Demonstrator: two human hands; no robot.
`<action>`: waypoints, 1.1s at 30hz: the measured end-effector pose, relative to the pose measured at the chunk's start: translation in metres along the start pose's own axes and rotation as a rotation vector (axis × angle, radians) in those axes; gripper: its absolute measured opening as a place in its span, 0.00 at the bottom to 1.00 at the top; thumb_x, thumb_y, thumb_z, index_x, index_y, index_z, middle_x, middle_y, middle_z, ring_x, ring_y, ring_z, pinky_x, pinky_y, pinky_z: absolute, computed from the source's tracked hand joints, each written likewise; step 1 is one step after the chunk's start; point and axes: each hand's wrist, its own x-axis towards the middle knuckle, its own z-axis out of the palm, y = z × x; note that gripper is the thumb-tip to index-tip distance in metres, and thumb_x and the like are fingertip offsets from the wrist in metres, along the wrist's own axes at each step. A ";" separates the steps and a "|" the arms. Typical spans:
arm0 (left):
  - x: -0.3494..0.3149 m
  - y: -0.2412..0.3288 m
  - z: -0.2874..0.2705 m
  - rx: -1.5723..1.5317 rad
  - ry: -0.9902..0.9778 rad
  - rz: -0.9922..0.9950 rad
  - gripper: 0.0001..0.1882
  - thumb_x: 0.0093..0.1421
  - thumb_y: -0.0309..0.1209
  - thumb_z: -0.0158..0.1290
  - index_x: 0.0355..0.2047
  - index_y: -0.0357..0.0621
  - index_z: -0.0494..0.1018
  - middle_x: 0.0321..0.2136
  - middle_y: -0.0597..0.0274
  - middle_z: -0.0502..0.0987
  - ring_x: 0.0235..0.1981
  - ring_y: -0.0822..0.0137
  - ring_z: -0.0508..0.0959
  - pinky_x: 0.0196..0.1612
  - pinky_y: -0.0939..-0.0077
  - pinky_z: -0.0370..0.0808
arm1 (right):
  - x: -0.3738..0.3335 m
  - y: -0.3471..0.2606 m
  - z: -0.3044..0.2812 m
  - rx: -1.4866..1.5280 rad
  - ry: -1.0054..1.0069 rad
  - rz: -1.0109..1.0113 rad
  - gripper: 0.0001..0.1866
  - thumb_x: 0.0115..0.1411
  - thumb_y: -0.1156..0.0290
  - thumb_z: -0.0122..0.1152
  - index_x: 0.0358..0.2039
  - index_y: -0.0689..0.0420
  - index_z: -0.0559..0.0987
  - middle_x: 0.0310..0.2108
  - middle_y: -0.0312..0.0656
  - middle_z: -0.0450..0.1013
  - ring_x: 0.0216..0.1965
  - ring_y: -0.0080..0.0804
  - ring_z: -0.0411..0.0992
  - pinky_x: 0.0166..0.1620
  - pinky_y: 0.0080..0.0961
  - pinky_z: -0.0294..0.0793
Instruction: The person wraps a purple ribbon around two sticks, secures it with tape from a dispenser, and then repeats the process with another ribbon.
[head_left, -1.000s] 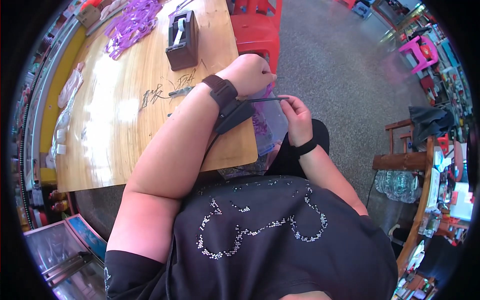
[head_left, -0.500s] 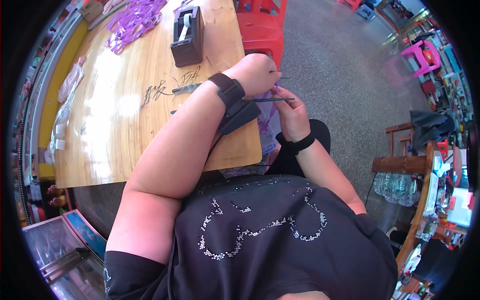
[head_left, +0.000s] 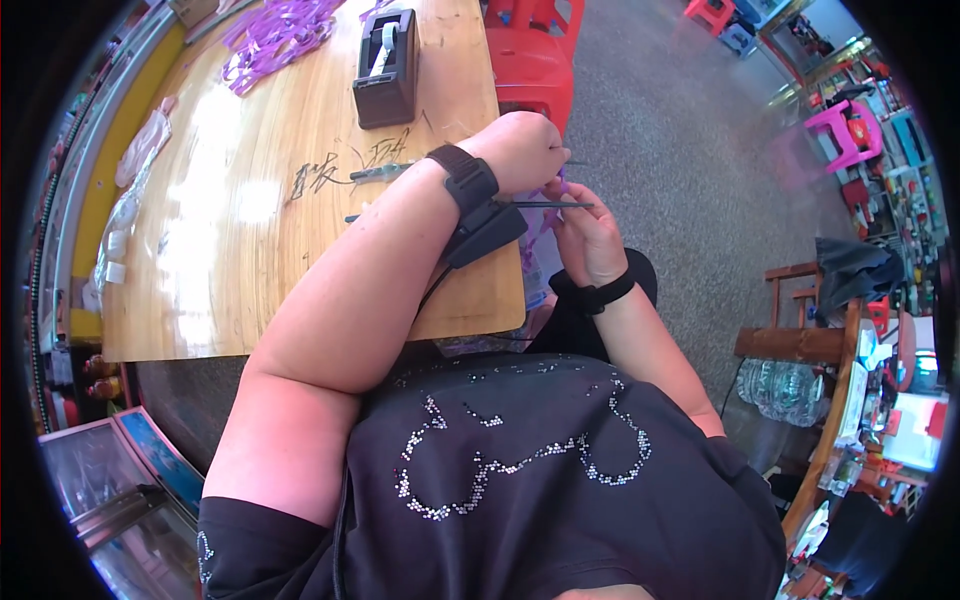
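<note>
My left hand [head_left: 527,150] is closed past the table's right edge, its fingertips curled near a thin dark rod [head_left: 578,163]. A strand of purple ribbon [head_left: 562,184] runs between its fingers and those of my right hand [head_left: 590,238]. My right hand pinches the ribbon, thumb and fingers together, by the end of a second dark rod [head_left: 545,204]. Both rods cross under my left forearm and stick out beyond the table. More purple ribbon [head_left: 538,240] hangs below my hands. The knuckles of my left hand hide part of its grip.
A black tape dispenser [head_left: 388,85] and a heap of purple ribbon [head_left: 275,40] lie on the wooden table [head_left: 190,290]. A black wedge-shaped device [head_left: 487,237] with a cable is under my left wrist. Red plastic chairs [head_left: 530,65] stand beyond; a wooden stool [head_left: 790,343] is at right.
The whole view has shifted slightly. Both hands stay at the rod ends with the purple ribbon between them, and the fingers have moved only a little.
</note>
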 end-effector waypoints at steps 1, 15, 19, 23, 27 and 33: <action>0.001 -0.001 0.000 -0.001 0.002 0.000 0.17 0.59 0.37 0.43 0.29 0.36 0.76 0.27 0.47 0.77 0.34 0.51 0.76 0.41 0.64 0.71 | 0.001 -0.001 0.000 -0.002 -0.002 0.001 0.09 0.57 0.75 0.52 0.39 0.59 0.75 0.45 0.41 0.71 0.49 0.29 0.65 0.48 0.25 0.61; 0.003 -0.004 0.003 0.004 0.060 0.043 0.16 0.57 0.38 0.47 0.29 0.36 0.75 0.26 0.43 0.75 0.30 0.48 0.75 0.37 0.63 0.72 | 0.005 -0.003 -0.010 -0.410 0.005 -0.271 0.05 0.55 0.82 0.53 0.32 0.60 0.75 0.46 0.41 0.69 0.50 0.30 0.64 0.54 0.26 0.60; 0.004 -0.003 0.003 -0.003 0.063 0.049 0.16 0.57 0.38 0.47 0.29 0.35 0.75 0.26 0.43 0.75 0.31 0.47 0.75 0.37 0.63 0.72 | 0.009 0.005 -0.008 -0.389 0.069 -0.184 0.04 0.56 0.81 0.52 0.31 0.60 0.75 0.41 0.41 0.71 0.46 0.29 0.67 0.51 0.26 0.63; 0.002 -0.001 0.000 0.014 -0.001 0.011 0.17 0.58 0.37 0.43 0.30 0.36 0.76 0.29 0.44 0.76 0.35 0.48 0.75 0.41 0.62 0.71 | 0.001 0.011 -0.002 -0.139 0.068 -0.066 0.02 0.59 0.76 0.52 0.32 0.59 0.73 0.29 0.38 0.71 0.33 0.27 0.69 0.41 0.23 0.66; 0.002 -0.001 0.001 -0.011 0.003 -0.006 0.17 0.57 0.37 0.43 0.30 0.36 0.75 0.28 0.43 0.75 0.34 0.47 0.75 0.41 0.62 0.71 | -0.019 0.005 0.016 -0.112 0.156 0.002 0.03 0.60 0.73 0.51 0.31 0.57 0.72 0.21 0.35 0.67 0.25 0.25 0.66 0.31 0.20 0.63; 0.005 -0.008 0.005 -0.051 0.016 -0.034 0.17 0.57 0.38 0.47 0.31 0.35 0.75 0.27 0.43 0.75 0.30 0.49 0.75 0.37 0.65 0.72 | -0.035 -0.008 0.027 -0.190 0.204 0.057 0.04 0.61 0.71 0.51 0.31 0.57 0.71 0.16 0.33 0.64 0.12 0.17 0.56 0.16 0.15 0.52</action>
